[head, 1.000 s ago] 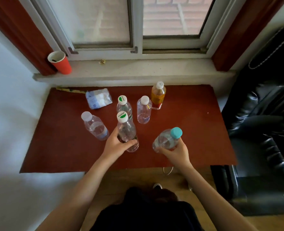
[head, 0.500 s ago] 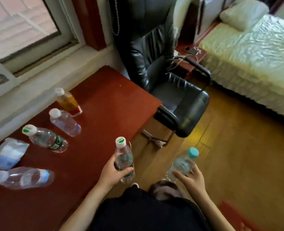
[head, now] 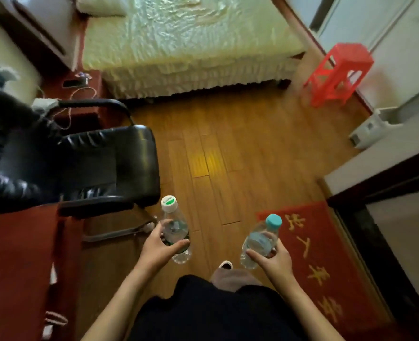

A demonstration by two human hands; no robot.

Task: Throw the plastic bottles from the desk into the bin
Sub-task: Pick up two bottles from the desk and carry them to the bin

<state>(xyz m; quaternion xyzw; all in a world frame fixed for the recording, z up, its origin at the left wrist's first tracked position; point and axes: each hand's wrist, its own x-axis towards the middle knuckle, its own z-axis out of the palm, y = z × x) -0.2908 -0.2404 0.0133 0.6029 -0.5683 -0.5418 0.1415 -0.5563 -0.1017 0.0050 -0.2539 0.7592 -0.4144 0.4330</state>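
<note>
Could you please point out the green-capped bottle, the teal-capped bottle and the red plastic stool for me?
green-capped bottle [head: 171,221]: head view, on its clear upper body above the left hand.
teal-capped bottle [head: 257,238]: head view, on its clear body.
red plastic stool [head: 343,55]: head view, on its seat.

Dim, motion-blurred, edges warped.

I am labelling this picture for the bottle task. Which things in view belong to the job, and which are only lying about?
Belong to the job:
green-capped bottle in the left hand
blue-capped bottle in the right hand

Only lying about:
black chair
bed
red stool
red mat

No bin is visible.
</note>
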